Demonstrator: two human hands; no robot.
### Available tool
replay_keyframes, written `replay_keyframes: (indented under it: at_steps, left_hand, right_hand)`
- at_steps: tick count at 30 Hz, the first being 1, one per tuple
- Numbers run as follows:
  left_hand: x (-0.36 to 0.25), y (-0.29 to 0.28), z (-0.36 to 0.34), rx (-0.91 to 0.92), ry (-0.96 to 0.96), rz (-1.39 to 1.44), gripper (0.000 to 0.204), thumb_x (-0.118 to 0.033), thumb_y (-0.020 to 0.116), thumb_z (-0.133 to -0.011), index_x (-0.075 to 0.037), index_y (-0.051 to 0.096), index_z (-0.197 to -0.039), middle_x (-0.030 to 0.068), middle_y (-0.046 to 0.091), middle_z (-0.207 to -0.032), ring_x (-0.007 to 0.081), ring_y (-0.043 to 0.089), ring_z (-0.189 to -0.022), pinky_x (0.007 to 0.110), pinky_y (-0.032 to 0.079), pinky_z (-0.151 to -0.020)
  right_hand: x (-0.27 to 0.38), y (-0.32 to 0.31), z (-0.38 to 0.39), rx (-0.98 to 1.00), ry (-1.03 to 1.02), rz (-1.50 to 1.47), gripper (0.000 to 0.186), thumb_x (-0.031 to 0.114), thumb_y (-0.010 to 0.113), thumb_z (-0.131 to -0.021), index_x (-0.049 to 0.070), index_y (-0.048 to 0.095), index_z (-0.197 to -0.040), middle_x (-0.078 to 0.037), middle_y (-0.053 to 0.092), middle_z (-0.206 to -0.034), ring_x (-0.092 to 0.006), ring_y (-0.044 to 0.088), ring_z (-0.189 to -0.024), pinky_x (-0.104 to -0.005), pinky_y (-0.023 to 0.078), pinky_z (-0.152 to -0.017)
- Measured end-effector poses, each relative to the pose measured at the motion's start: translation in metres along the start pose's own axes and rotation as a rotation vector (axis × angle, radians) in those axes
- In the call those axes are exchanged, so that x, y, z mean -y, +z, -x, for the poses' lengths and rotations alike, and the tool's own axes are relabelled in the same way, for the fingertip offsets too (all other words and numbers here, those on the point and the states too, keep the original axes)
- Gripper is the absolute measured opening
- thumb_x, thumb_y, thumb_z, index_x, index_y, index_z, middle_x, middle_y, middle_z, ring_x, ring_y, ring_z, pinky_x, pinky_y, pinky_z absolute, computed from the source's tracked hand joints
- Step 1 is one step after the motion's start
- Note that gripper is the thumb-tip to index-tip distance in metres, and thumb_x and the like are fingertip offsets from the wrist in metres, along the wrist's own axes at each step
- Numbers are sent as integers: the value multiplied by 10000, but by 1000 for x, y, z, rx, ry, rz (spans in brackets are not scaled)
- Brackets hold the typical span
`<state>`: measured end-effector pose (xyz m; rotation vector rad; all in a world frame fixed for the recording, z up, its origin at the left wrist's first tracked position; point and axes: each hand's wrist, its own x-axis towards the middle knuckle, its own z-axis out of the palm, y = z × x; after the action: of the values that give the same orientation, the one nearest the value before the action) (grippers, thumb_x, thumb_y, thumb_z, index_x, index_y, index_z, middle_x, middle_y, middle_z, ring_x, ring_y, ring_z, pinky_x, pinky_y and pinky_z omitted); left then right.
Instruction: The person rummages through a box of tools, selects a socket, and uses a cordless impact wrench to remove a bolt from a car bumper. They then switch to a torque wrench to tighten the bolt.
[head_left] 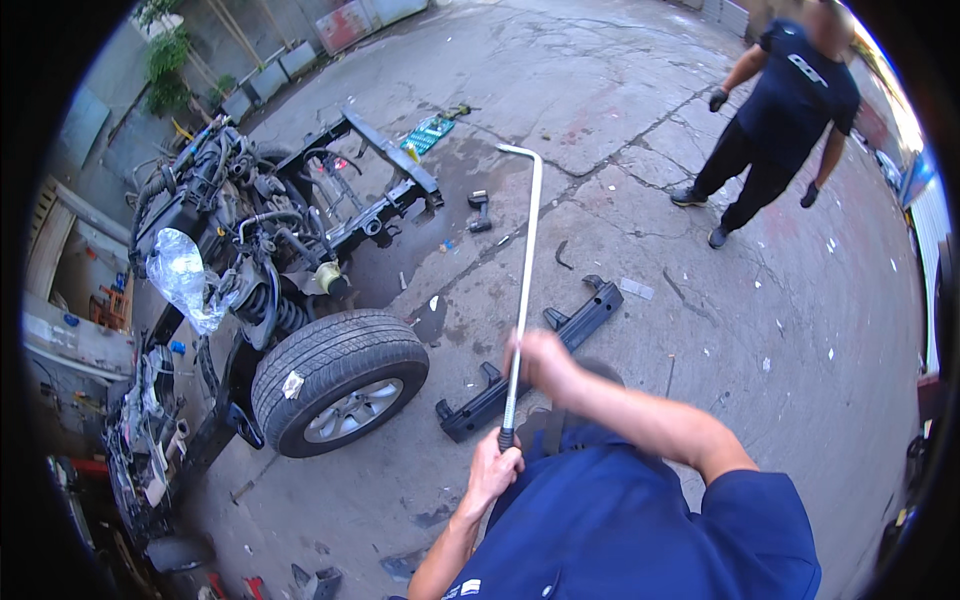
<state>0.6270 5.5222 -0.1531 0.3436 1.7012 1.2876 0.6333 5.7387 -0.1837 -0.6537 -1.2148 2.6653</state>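
Note:
A long silver metal bar stands up in front of me, its far end bent sharply to the left. Its near end has a ribbed section and a dark collar. My left hand is closed round that near end, just under the collar. Partway up, my right hand is at the bar, smeared by motion, so whether its fingers grip the metal cannot be made out. Just beyond my hands a black beam with brackets lies on the ground, partly covered by my right forearm.
On the left stands a stripped vehicle chassis with an exposed engine and a mounted wheel. A cordless power tool and a green tool case lie on the concrete. Another person in dark gloves stands at the far right.

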Motion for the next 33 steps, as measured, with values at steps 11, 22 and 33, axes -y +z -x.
replay_keyframes:
  at_steps: [11,22,33]
  left_hand:
    - [-65,-64,-152,-142,-287,-335,409,-360,722,-895,-7,565,-760,45,460,-543,118,412,-542,346,372,-501]
    - [-169,-38,-451,-327,-867,179,371,-372,698,-934,-79,573,-742,-41,498,-565,60,444,-492,276,350,-448]
    - [-272,-45,-593,-430,-1064,401,419,-358,712,-910,-11,567,-726,45,544,-565,162,528,-513,359,413,-503]
  right_hand:
    - [69,-193,-393,-521,142,-294,296,372,667,-944,125,531,-854,-18,525,-652,-147,513,-532,-311,433,-467]
    - [117,-264,-802,-327,432,387,222,228,713,-917,8,683,-903,10,493,-630,-94,401,-478,-279,336,-422]
    - [46,-236,-939,-161,644,663,251,226,763,-867,-4,756,-965,-24,559,-613,-131,462,-475,-338,377,-428]
